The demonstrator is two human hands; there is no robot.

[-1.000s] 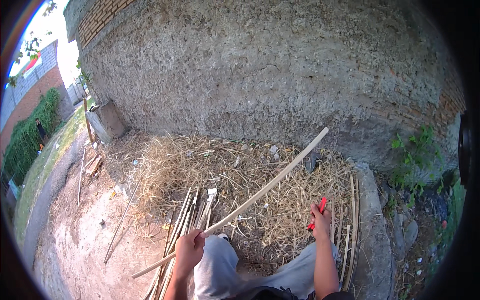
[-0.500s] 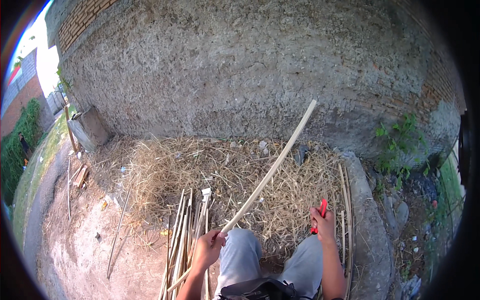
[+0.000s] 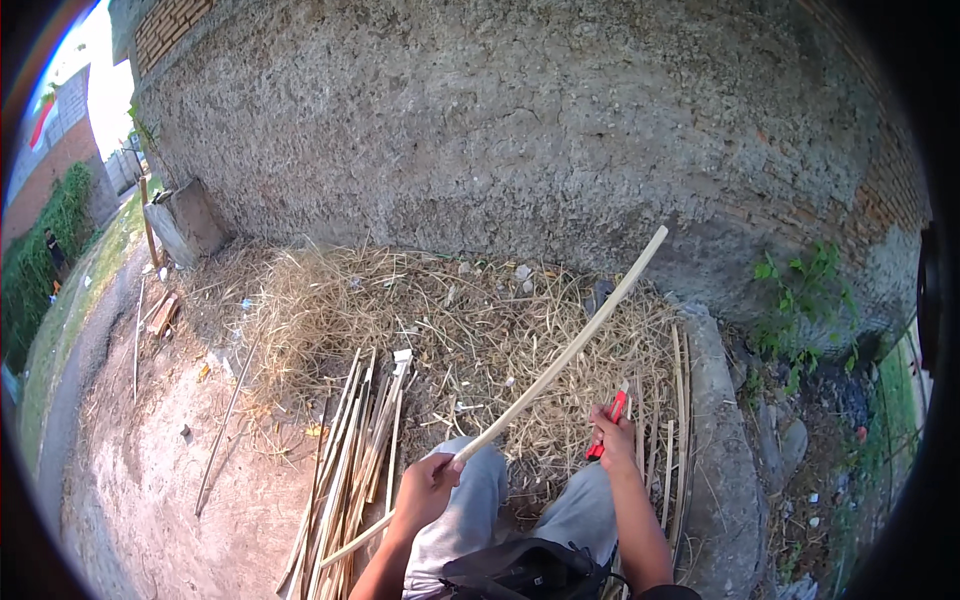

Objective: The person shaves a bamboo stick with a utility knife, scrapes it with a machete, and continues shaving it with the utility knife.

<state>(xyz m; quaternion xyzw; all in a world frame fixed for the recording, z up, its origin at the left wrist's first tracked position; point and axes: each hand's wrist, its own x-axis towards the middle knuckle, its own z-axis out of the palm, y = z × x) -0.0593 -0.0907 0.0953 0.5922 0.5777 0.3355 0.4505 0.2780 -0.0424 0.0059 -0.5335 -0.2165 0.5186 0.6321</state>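
Observation:
My left hand (image 3: pixel 423 490) grips a long pale bamboo strip (image 3: pixel 570 346) near its lower part; the strip slants up to the right, its far end reaching toward the rough wall (image 3: pixel 520 130). My right hand (image 3: pixel 616 442) holds a red-handled knife (image 3: pixel 608 421) just right of the strip, above my right knee. I sit with my grey-trousered legs (image 3: pixel 470 510) pointing at a heap of dry straw and shavings (image 3: pixel 440 320).
A bundle of split bamboo strips (image 3: pixel 345 470) lies on the ground by my left leg. More strips (image 3: pixel 675 420) rest along a concrete curb (image 3: pixel 715 450) on the right. Green weeds (image 3: pixel 800 300) grow beyond it. A concrete block (image 3: pixel 185 220) stands far left.
The bamboo strip has tilted and its tip has moved rightward along the wall. My left hand has shifted a little to the right on it; the right hand keeps the knife.

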